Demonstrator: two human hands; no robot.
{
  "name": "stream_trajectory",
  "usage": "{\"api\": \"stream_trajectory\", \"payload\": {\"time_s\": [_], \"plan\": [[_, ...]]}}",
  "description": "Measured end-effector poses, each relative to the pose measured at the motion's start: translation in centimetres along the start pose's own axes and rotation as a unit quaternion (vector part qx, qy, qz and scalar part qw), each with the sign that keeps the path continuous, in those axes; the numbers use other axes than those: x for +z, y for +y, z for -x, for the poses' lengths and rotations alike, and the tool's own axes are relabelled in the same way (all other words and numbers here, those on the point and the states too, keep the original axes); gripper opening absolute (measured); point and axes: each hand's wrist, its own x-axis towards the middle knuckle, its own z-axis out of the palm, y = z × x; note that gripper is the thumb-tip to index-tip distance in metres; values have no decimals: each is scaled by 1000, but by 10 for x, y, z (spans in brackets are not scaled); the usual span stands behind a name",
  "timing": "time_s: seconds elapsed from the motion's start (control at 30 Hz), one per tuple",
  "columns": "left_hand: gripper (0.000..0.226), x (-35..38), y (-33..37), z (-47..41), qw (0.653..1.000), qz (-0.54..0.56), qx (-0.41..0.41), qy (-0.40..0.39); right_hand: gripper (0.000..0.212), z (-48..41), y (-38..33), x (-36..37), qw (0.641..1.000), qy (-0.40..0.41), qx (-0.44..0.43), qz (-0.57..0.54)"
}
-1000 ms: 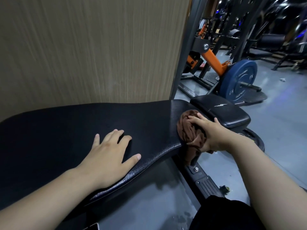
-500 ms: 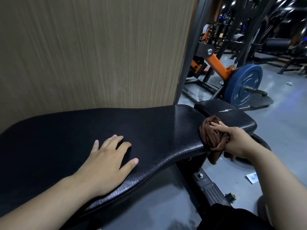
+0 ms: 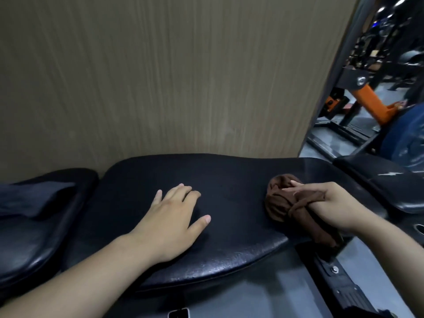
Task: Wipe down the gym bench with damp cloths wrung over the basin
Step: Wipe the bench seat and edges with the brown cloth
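The cloth (image 3: 276,203) is being gripped by the right hand (image 3: 332,204) near the right end of the surface (image 3: 229,177); the left hand (image 3: 172,216) is being rested flat mid-length.

The left hand (image 3: 169,221) is laid flat on the middle of the bench pad (image 3: 229,177). To its right, near the pad's end, a cloth (image 3: 278,203) is held against the pad by the right hand (image 3: 335,207). A wall panel (image 3: 160,76) is set just behind the bench. A second pad (image 3: 34,244) is placed to the left and a seat pad (image 3: 378,180) to the right, with a weight plate (image 3: 410,138) behind the latter.
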Motion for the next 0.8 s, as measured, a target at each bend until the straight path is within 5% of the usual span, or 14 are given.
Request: {"api": "stream_trajectory", "payload": {"time_s": [0.13, 0.33, 0.53, 0.8], "plan": [[63, -9, -29, 19, 1000, -5, -27, 14, 51, -19, -19, 35, 998, -32, -12, 56], [59, -25, -76, 51, 997, -1, -66, 44, 89, -35, -63, 73, 950, -230, -23, 210], [57, -43, -120, 76, 991, 11, -107, 80, 124, -65, -67, 103, 960, -82, 20, 268], [51, -68, -184, 93, 978, -14, -146, 152, 66, -65, -96, 152, 959, -60, -152, 232]]}}
